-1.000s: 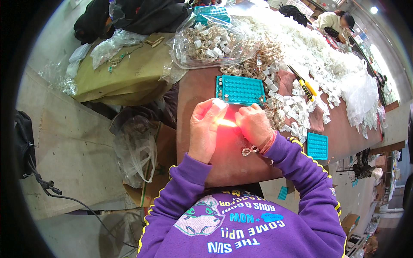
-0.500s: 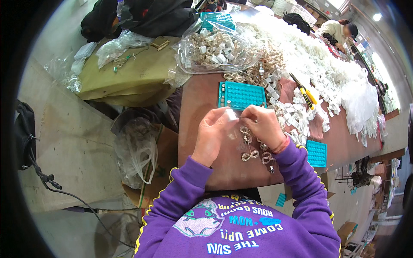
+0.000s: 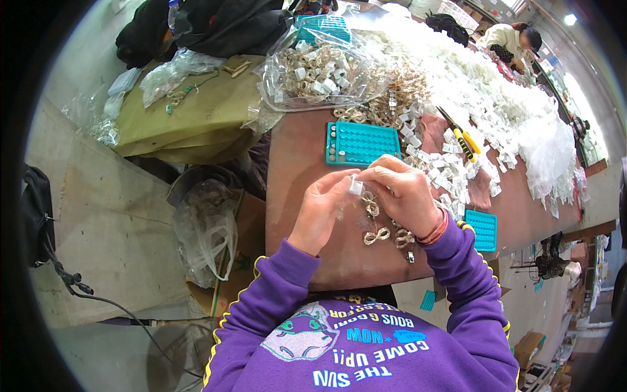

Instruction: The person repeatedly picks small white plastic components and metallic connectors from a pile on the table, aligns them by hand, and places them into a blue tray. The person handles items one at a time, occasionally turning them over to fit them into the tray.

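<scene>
My left hand [image 3: 319,212] pinches a small white plastic case [image 3: 356,187] between thumb and fingers, above the front part of the brown table. From the right, my right hand [image 3: 410,199] meets it with fingers drawn together at the top of the case; anything between those fingertips is too small to tell. Below my hands lie several coiled loops of thin wire [image 3: 377,236], one with a small dark-and-white piece [image 3: 410,257] at its end. Just beyond my fingers sits a teal compartment tray [image 3: 369,145] with small round silvery discs along its left side.
A large pile of white plastic cases [image 3: 522,127] covers the table's right and far side. Yellow-and-black pliers [image 3: 466,145] rest on it. A clear bag [image 3: 307,78] of wired cases stands beyond the tray. Another teal tray [image 3: 481,230] lies right. A person [image 3: 513,42] works far right.
My right hand has come left and turned, bringing its fingertips to the white case in my left hand. The view has shifted slightly.
</scene>
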Available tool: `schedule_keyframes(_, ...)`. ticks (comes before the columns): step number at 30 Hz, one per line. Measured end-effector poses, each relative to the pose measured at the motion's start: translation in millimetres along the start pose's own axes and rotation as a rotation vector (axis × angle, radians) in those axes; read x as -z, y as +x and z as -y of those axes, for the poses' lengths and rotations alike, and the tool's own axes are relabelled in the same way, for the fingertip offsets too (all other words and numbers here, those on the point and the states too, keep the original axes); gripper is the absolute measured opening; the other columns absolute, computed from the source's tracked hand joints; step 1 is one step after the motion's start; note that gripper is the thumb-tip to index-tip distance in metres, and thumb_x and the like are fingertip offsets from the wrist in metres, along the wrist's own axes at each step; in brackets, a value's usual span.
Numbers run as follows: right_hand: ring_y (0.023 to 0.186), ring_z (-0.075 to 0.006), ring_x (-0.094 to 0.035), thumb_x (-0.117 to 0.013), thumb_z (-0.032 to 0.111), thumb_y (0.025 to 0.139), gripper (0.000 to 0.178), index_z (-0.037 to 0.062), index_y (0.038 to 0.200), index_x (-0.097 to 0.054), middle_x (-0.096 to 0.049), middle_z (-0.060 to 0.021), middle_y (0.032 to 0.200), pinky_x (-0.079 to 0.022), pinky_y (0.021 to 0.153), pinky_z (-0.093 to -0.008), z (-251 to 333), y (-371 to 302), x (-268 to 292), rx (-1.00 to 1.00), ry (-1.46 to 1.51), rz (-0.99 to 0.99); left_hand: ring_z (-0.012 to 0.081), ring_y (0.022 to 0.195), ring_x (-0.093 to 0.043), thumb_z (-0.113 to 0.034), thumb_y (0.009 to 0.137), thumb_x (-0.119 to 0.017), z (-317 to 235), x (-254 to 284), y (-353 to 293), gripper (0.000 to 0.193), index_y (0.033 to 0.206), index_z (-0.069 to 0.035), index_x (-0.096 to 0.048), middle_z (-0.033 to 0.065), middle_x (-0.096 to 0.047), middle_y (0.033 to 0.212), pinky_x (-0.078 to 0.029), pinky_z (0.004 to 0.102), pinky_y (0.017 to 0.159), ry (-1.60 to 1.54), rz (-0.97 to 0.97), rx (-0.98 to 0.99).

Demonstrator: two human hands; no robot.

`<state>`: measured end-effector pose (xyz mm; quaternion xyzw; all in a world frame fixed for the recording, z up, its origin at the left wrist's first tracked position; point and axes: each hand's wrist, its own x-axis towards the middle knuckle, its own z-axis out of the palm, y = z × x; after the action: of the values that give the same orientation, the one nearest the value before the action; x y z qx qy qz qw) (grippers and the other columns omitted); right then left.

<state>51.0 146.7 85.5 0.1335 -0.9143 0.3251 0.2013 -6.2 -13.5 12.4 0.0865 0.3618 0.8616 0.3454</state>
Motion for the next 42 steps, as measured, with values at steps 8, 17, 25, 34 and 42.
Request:
schedule_keyframes(8,0.082,-0.0296,-0.062,-0.066,0.002,0.075,0.034,0.0101,0.108,-0.062,-0.061,-0.0085,0.085,-0.050,0.072,-0.0379,8,4,9,0.105,-0.153,0.085,0.0130,0.096,-0.065,-0.015,0.097,-0.058,2,5,2,0.026,0.119,0.000,-0.062,0.0062,-0.068,0.107,-0.053,0.0294,0.086,0.000,0.059,-0.011)
schedule_keyframes(17,0.085,-0.0270,-0.065,-0.066,0.001,0.073,0.038,0.0097,0.109,-0.060,-0.065,-0.0084,0.091,-0.051,0.072,-0.0361,9,4,13,0.179,-0.239,0.259,0.0081,0.096,-0.060,-0.012,0.091,-0.065,3,0,-1,0.025,0.113,0.000,-0.067,0.0025,-0.068,0.104,-0.046,0.0239,0.087,0.319,0.021,-0.110)
schedule_keyframes(25,0.071,-0.0283,-0.064,-0.066,0.004,0.083,0.009,0.0033,0.091,-0.062,-0.063,-0.0127,0.082,-0.053,0.064,-0.0357,3,-9,2,-0.135,0.069,-0.008,0.0097,0.089,-0.062,-0.013,0.093,-0.064,0,-1,0,0.024,0.112,0.002,-0.067,0.0048,-0.068,0.100,-0.048,0.0245,0.082,0.123,-0.007,-0.032)
schedule_keyframes(34,0.074,-0.0369,-0.059,-0.059,0.001,0.085,0.007,0.0024,0.090,-0.054,-0.057,-0.0160,0.083,-0.049,0.063,-0.0408,-1,-17,-18,-0.051,-0.105,-0.037,0.0095,0.088,-0.061,-0.013,0.094,-0.063,-1,0,-3,0.024,0.113,0.002,-0.066,0.0048,-0.068,0.100,-0.049,0.0248,0.080,0.089,0.009,0.010)
schedule_keyframes(42,0.075,-0.0348,-0.063,-0.062,0.000,0.086,0.008,0.0023,0.090,-0.056,-0.060,-0.0154,0.084,-0.051,0.062,-0.0382,3,-19,-25,-0.087,-0.018,-0.145,0.0099,0.089,-0.062,-0.016,0.097,-0.060,6,2,-2,0.026,0.116,0.000,-0.063,0.0041,-0.067,0.103,-0.050,0.0244,0.079,-0.047,0.036,0.014)
